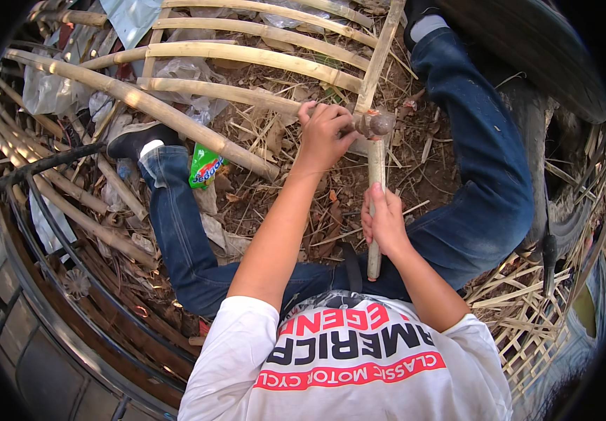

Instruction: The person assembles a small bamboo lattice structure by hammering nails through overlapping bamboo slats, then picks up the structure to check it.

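Left hand (324,133): forearm stretched forward from the shoulder, wrist bent slightly, fingers curled down over the bamboo frame (247,59) where a horizontal pole meets the upright slat; whether they clasp the pole fully cannot be told.

Right hand (384,221): forearm raised from the lower right, fingers clenched around the wooden handle of the hammer (375,175), gripping at about mid-handle, thumb side up.

Hammer: handle near vertical, metal head resting against the frame joint, just beside the left hand's knuckles.

Surroundings: legs in blue jeans (478,175) spread either side; green wrapper (205,167) on the littered ground (317,203) near the left shoe (135,138).
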`<action>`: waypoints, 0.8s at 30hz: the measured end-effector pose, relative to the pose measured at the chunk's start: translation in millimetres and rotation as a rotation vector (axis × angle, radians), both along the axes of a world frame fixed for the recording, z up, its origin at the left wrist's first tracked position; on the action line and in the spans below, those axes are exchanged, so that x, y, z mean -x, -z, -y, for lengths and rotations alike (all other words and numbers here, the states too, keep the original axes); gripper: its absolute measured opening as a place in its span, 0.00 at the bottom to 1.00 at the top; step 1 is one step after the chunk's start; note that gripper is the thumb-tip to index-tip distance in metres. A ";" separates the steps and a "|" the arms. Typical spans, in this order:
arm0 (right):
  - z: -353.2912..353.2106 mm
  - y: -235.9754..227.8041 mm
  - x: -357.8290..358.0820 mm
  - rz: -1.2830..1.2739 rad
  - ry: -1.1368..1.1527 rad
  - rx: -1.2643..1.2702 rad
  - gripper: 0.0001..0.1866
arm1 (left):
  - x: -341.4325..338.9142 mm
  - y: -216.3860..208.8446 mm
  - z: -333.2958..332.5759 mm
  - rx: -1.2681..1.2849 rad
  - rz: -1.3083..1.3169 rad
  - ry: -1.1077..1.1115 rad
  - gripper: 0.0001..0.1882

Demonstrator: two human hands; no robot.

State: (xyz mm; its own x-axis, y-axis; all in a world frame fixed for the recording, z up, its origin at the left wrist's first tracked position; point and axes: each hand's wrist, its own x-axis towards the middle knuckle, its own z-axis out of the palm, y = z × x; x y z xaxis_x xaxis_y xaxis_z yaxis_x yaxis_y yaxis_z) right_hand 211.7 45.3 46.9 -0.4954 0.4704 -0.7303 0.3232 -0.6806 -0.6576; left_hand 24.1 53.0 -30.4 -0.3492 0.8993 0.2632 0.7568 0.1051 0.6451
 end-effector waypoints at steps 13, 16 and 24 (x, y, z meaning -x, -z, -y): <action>-5.6 5.1 -4.1 -0.007 0.015 0.017 0.23 | 0.1 3.5 -0.7 -0.035 0.025 -0.007 0.10; -5.1 6.0 -2.9 -0.006 0.002 0.009 0.23 | 2.3 4.4 1.5 -0.022 0.033 -0.003 0.11; -3.1 6.4 -3.7 -0.012 0.010 -0.010 0.23 | 1.8 8.2 2.3 -0.051 0.015 -0.012 0.11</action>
